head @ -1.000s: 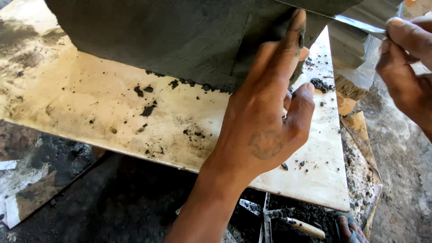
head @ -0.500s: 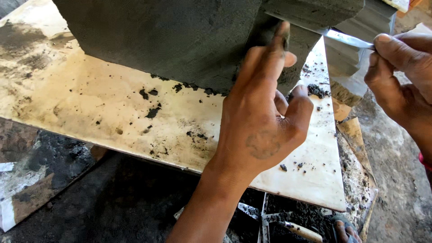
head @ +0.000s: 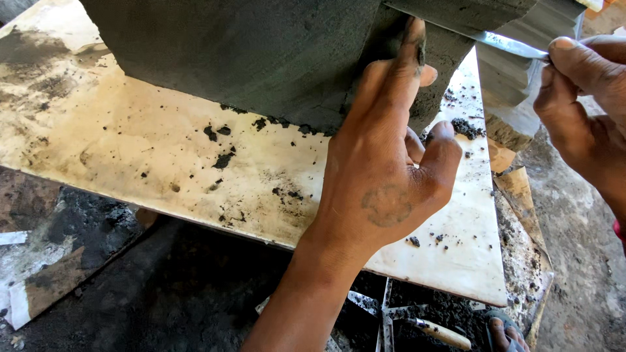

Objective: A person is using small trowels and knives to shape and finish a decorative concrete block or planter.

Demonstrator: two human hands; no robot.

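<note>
Pressing extended fingers against the grey cement block (head: 261,58) standing on the pale tile slab (head: 130,156), the left hand (head: 385,169) steadied it, open, while the right hand (head: 583,111) pinched a metal blade (head: 508,44) against its moulded edge.

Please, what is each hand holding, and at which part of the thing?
The right hand pinches a thin metal blade at its near end. The left hand holds nothing: its fingertips press flat against the grey cement block.
</note>
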